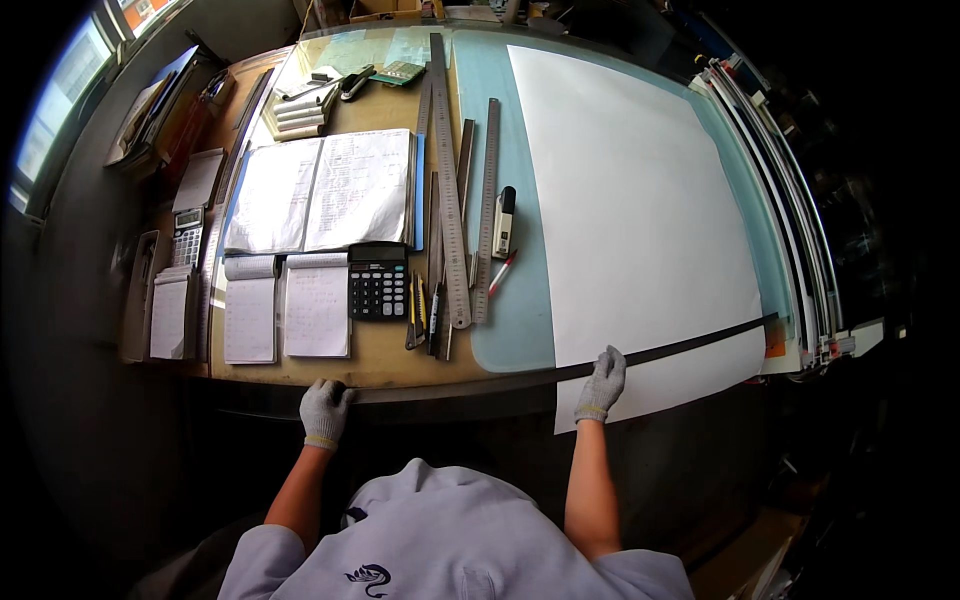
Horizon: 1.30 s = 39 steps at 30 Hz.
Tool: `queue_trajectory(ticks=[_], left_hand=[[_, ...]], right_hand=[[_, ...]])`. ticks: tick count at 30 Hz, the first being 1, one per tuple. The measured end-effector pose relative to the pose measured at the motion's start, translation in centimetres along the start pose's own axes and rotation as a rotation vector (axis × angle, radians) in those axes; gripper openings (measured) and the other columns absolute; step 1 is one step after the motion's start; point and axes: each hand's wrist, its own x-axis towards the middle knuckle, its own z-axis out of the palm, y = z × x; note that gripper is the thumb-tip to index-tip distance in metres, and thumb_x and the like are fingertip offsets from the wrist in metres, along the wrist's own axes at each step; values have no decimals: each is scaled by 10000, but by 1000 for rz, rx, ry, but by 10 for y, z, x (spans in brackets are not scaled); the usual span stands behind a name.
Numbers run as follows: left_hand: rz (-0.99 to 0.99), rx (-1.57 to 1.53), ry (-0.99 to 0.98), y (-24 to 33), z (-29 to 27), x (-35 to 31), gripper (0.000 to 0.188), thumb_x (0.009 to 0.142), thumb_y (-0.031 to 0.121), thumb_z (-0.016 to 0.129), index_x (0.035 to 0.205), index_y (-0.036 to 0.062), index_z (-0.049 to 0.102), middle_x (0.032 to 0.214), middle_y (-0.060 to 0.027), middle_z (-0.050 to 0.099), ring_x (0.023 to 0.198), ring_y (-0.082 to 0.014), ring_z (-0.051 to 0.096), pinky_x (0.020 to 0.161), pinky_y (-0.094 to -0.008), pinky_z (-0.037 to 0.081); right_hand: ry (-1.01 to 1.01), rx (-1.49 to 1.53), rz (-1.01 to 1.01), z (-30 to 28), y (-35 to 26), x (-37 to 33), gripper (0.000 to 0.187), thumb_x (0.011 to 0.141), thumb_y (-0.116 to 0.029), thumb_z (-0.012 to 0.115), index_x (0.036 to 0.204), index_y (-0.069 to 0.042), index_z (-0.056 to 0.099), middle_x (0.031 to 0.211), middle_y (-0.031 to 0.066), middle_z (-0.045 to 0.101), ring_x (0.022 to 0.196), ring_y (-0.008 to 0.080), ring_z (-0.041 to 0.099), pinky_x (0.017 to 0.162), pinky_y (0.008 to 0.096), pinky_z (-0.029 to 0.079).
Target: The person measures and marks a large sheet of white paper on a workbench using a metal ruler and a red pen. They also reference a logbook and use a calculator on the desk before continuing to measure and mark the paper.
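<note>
A long, thin dark bar [690, 345] stretches along the near edge of the table, rising a little to the right. My left hand [324, 412], in a light grey knit glove, is closed on its left part at the table's front edge. My right hand [601, 386], gloved the same way, grips the bar farther along, over the large white sheet [640, 200]. Beneath the bar, that sheet lies on a pale blue-green mat, and its near end reaches past the table edge. Glove and bar hide where my fingertips close.
Left of the sheet lie steel rulers [449, 190], a box cutter [505, 220], a red-and-white pen [502, 273] and a black calculator [379, 283]. Notepads [318, 305] sit before an open ledger [318, 190]. Long rails [780, 200] line the right edge.
</note>
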Motion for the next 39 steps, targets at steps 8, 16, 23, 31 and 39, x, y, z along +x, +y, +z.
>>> queue_trajectory(ticks=[8, 16, 23, 31, 39], left_hand=[[49, 244, 138, -101, -30, -8, 148, 880, 198, 711, 862, 80, 623, 837, -130, 625, 774, -359, 629, 672, -464, 500], [68, 287, 293, -165, -46, 11, 355, 875, 220, 720, 627, 100, 497, 631, -113, 535, 587, -334, 574, 550, -449, 450], [84, 236, 287, -164, -50, 12, 351, 856, 200, 731, 619, 103, 490, 626, -115, 526, 578, -333, 567, 544, -451, 443], [73, 234, 265, -165, -53, 13, 341, 858, 199, 721, 618, 105, 496, 627, -107, 531, 580, -326, 577, 547, -448, 452], [80, 235, 259, -165, -52, 13, 344, 858, 199, 723, 619, 106, 494, 633, -108, 535, 581, -325, 576, 551, -445, 452]], right_hand=[[-750, -431, -453, 176, -200, -100, 383, 954, -145, 557, 1313, -252, 637, 843, 167, 721, 799, 387, 707, 724, 486, 569], [-758, -808, -515, 270, -199, -122, 482, 970, -169, 499, 1420, -338, 538, 826, 172, 711, 756, 385, 711, 696, 535, 568], [-743, -717, -589, 265, -228, -166, 492, 930, -151, 564, 1385, -337, 590, 810, 151, 702, 724, 373, 694, 675, 517, 563], [-686, -743, -586, 271, -217, -184, 447, 916, -135, 572, 1319, -317, 627, 813, 130, 700, 727, 363, 694, 672, 506, 565], [-735, -663, -719, 260, -211, -214, 459, 889, -141, 593, 1319, -295, 634, 781, 108, 674, 665, 345, 677, 614, 468, 560]])
